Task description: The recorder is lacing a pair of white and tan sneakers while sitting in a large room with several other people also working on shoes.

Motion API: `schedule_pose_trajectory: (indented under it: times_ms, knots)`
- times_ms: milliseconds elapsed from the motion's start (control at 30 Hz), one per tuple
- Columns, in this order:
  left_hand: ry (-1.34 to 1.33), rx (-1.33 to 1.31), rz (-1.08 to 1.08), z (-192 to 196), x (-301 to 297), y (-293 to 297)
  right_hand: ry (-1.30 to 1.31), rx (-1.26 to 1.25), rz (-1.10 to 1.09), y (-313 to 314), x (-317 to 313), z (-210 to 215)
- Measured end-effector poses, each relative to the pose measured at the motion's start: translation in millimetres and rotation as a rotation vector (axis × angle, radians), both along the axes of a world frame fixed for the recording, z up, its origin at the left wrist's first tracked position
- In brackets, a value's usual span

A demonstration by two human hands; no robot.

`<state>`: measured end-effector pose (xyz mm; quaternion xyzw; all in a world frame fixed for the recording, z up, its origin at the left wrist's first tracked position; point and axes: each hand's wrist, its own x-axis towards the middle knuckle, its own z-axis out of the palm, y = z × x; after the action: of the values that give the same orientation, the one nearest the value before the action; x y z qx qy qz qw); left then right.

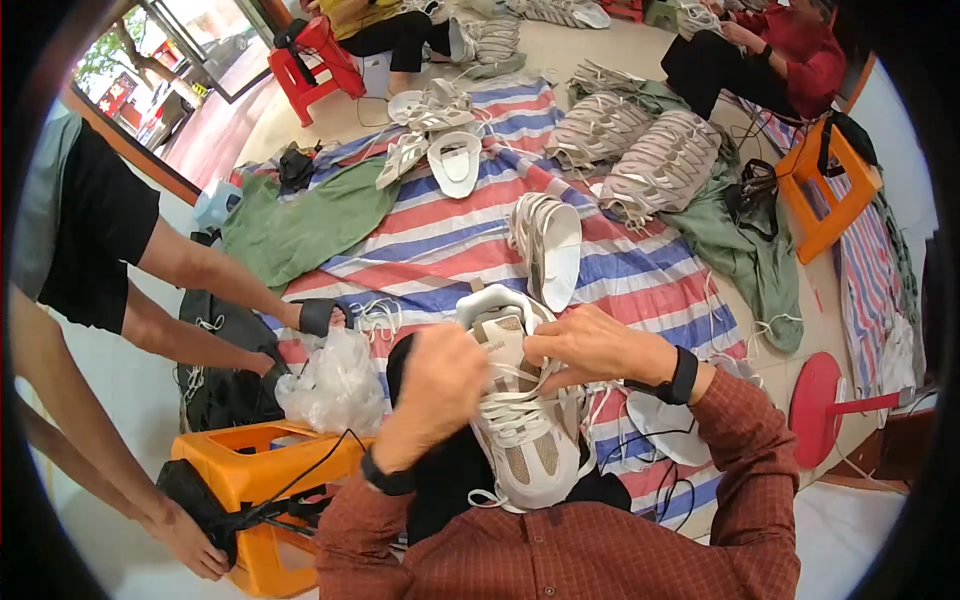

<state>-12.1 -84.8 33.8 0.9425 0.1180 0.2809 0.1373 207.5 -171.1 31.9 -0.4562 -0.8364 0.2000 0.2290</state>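
Observation:
A beige and white sneaker [530, 450] rests on my lap, its toe toward me and its padded collar away. White shoelace [515, 418] crosses the lower front, with loose lengths beside the shoe. My right hand [600, 345] is closed at the right side of the tongue, pinching the lace near the upper eyelets. Curled and slightly blurred, my left hand [440, 390] is raised over the shoe's left side. What lies inside its fingers is hidden. Just beyond the sneaker, a stack of white insole-like pieces [562, 255] lies on the striped sheet.
The striped sheet [440, 245] covers the floor. Orange stool [215, 460] with a clear plastic bag [335, 378] stands left, beside a standing person [100, 220]. Rows of sneakers [665, 165] lie ahead right. A red round-topped stool [815, 410] is at right. Other seated people work farther off.

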Motion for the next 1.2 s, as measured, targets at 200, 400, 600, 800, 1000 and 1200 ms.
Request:
schedule_pose_trajectory:
  times_ms: [200, 400, 600, 800, 1000, 1200]
  knots:
    - [0.010, 0.222, 0.724, 7, -115, 81, 0.056, -0.010, 0.018, 5, 0, 1]
    - [0.582, 0.046, 1.512, -50, -204, 92, 0.019, -0.112, 0.008, 7, -3, 0]
    - [0.408, -0.203, 0.922, -75, -184, 72, 0.091, -0.203, 0.010, 8, -6, -4]
    - [-0.008, -0.454, 0.616, -39, -98, 48, 0.097, 0.200, -0.245, -28, -4, 2]
    - [0.041, -0.690, 0.400, -23, -56, 8, 0.006, 0.192, -0.279, -69, -28, -28]
    - [0.068, -0.550, 0.324, -25, -54, -4, 0.071, 0.297, -0.445, -61, -51, -47]
